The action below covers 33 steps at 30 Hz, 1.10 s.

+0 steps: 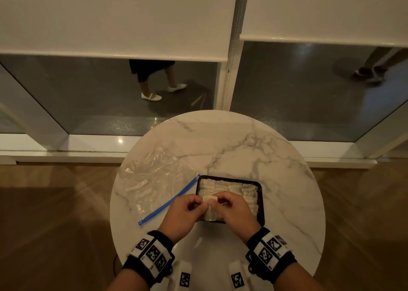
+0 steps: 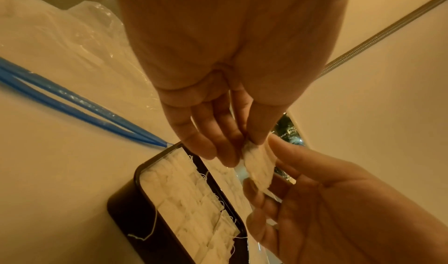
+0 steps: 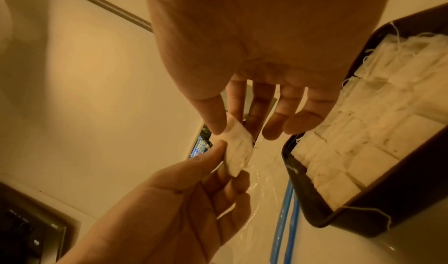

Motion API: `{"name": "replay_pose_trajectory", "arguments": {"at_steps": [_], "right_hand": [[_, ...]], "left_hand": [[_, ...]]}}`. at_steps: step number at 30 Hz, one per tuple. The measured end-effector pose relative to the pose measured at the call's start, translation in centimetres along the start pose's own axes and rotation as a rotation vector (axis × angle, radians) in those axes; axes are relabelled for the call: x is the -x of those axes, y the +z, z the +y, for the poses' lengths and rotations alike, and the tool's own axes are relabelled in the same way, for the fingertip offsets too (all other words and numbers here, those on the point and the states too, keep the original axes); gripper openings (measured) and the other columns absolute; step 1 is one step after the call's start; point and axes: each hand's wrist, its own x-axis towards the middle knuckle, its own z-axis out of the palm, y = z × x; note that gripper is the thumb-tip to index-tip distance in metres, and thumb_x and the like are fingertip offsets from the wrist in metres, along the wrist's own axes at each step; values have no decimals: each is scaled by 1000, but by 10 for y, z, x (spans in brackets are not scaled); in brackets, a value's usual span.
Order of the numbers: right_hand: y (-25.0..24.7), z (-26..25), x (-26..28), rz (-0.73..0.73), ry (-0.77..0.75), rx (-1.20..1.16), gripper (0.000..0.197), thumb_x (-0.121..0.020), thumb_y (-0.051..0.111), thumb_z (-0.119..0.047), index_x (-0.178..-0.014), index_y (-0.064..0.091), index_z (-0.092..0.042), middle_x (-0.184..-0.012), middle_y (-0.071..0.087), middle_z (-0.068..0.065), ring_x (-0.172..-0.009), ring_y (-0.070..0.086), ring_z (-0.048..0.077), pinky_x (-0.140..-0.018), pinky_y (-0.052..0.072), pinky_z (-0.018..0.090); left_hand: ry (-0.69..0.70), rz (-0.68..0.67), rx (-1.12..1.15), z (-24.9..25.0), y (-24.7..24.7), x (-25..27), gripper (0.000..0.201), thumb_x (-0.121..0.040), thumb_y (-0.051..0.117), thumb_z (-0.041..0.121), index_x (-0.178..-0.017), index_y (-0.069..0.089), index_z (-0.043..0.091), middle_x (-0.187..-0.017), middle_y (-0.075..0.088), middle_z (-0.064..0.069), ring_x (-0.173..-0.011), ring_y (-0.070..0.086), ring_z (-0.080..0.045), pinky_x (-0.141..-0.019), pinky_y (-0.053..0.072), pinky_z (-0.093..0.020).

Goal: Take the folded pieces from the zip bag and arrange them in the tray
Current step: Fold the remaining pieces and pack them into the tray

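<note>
Nearest the wearer, at about 6 o'clock on the round marble table (image 1: 254,149), a small folded piece (image 1: 208,199) is pinched jointly between thumb and fingers of the left hand (image 1: 185,211) and the right hand (image 1: 235,211), held just above the near-left corner of the black tray (image 1: 262,202), so the free slot is judged to lie straight below. Farther out, at 10 o'clock, the clear zip bag (image 1: 152,178) lies flat, its blue zip beside the tray. Only the wrist views show the piece clear of the packed rows; only the head view shows the tray nearly full.
</note>
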Motion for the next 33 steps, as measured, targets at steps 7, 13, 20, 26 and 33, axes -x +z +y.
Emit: {"name": "replay_pose_trajectory", "arguments": {"at_steps": [7,13,20,26,33], "right_hand": [[-8,-5,3,74,106,-227,7,-92,67,-15,-91,72,-10,-80,72,2,-72,65,12,-63,52,24],[-7,-3,9,126,251,-416,9,-93,64,-10,-99,70,-8,-83,74,7,-71,65,14,-62,52,28],[-7,8,13,110,191,-210,8,-91,67,-12,-90,69,-5,-78,71,3,-66,64,5,-55,47,13],[-13,15,16,31,149,-124,14,-89,69,-21,-78,70,-12,-70,65,-6,-68,58,6,-63,45,18],[-28,19,15,78,127,62,18,-86,73,-25,-102,66,-26,-100,65,-4,-91,61,12,-70,50,17]], "left_hand": [[-72,-85,116,1,7,1,15,-91,72,15,-106,72,12,-95,77,-8,-89,74,-24,-82,62,-39],[-29,21,110,-3,10,-5,16,-93,68,8,-105,72,18,-99,76,-3,-94,72,-20,-83,62,-36],[77,135,-4,2,6,-15,19,-92,70,10,-106,72,22,-99,75,3,-92,70,-9,-84,60,-32],[167,156,-127,14,13,-15,20,-95,66,12,-106,68,29,-94,72,7,-89,66,-2,-80,57,-25],[319,138,-677,36,24,-18,22,-97,59,29,-116,58,38,-93,63,18,-87,56,0,-91,44,-25]]}}
